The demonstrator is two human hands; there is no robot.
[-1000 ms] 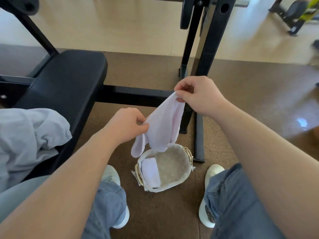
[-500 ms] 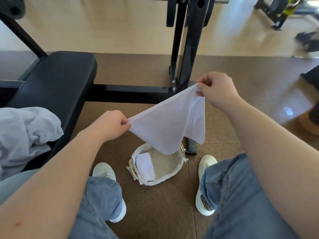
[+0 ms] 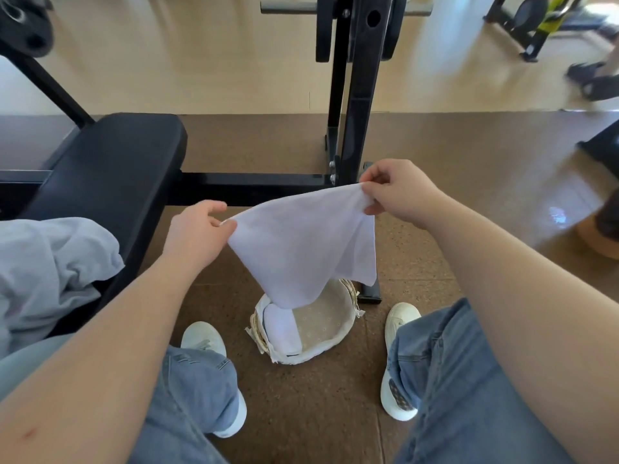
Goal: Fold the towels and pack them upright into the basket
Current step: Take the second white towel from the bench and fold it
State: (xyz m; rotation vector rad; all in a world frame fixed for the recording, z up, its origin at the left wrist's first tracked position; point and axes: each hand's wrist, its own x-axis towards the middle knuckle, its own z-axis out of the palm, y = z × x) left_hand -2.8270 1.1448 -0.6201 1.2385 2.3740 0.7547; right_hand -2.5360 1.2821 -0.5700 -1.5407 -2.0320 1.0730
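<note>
Head view, looking down past both forearms. The person's left hand [image 3: 197,236] pinches one top corner of a white towel [image 3: 301,242] w/ thumb and fingers. The right hand [image 3: 398,192] pinches the opposite top corner, slightly higher. The towel hangs spread between them, its lower tip in front of the far-left rim of a small lined basket [image 3: 350,324]. The basket sits on the brown floor [image 3: 301,413] between two white shoes, L [image 3: 201,336] and R [image 3: 398,319]. One folded towel [image 3: 281,326] stands inside along the basket's left wall. At left, a heap of pale grey cloth [image 3: 43,262] lies on a black padded tabletop [image 3: 110,169]. A black metal frame [image 3: 355,95] rises behind the hands.
</note>
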